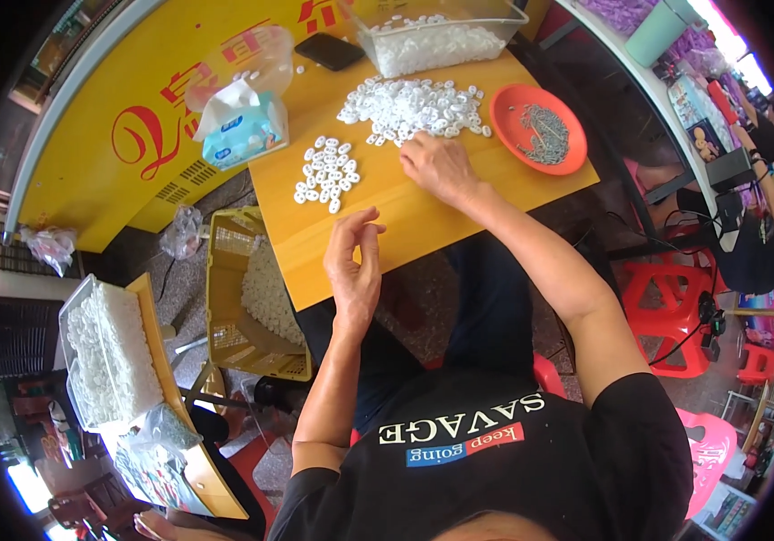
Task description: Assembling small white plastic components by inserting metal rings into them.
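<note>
My right hand (436,167) is at the near edge of a large heap of small white oval plastic pieces with two holes (418,106), its fingers bent and pressed together. Whatever its fingertips hold is hidden. My left hand (355,270) hovers at the near edge of the wooden tabletop (315,248), thumb and fingers curled toward each other; anything between them is too small to make out. Beyond the left hand, a smaller group of the same white pieces (325,171) lies spread out. At the right, an orange-red plate (574,113) holds many small grey metal parts.
A clear bin (441,50) of white pieces stands at the back, near a black phone (330,52). A tissue pack (244,131) sits at the left edge. Below left are a yellow crate (224,270) and another filled clear box (112,352). Red stools (666,288) stand right.
</note>
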`<state>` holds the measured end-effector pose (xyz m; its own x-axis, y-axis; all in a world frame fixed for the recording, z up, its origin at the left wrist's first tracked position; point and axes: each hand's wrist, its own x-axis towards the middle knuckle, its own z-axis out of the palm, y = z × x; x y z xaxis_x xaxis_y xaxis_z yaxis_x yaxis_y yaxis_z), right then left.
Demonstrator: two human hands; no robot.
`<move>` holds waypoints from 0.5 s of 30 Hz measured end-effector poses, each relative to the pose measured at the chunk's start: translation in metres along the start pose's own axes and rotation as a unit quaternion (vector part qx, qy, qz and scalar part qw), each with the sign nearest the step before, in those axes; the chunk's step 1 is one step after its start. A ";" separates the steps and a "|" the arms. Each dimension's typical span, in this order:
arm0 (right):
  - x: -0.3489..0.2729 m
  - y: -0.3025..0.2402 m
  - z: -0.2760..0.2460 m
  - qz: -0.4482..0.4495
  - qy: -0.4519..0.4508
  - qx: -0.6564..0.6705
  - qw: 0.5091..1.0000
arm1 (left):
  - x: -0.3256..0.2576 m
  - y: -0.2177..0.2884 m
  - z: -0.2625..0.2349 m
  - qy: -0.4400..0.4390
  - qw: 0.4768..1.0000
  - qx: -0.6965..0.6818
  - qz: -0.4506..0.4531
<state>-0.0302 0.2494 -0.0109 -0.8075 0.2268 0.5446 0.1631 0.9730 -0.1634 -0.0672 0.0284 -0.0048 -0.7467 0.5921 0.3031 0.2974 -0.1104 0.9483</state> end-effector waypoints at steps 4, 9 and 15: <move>-0.006 0.005 -0.004 0.028 0.022 0.033 0.999 | 0.019 -0.001 0.021 -0.033 0.991 -0.088 -0.091; -0.017 0.004 -0.016 0.181 0.009 0.314 0.932 | 0.039 -0.007 0.042 -0.026 0.991 -0.095 -0.093; -0.026 -0.012 -0.064 0.362 -0.077 0.585 0.721 | 0.047 0.004 0.058 -0.035 0.992 0.039 0.114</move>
<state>0.0248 0.2350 0.0295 -0.8185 0.5627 -0.1160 0.0566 -0.1218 -0.9909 -0.0667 0.1017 0.0081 -0.6119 0.6137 0.4989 0.5012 -0.1871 0.8449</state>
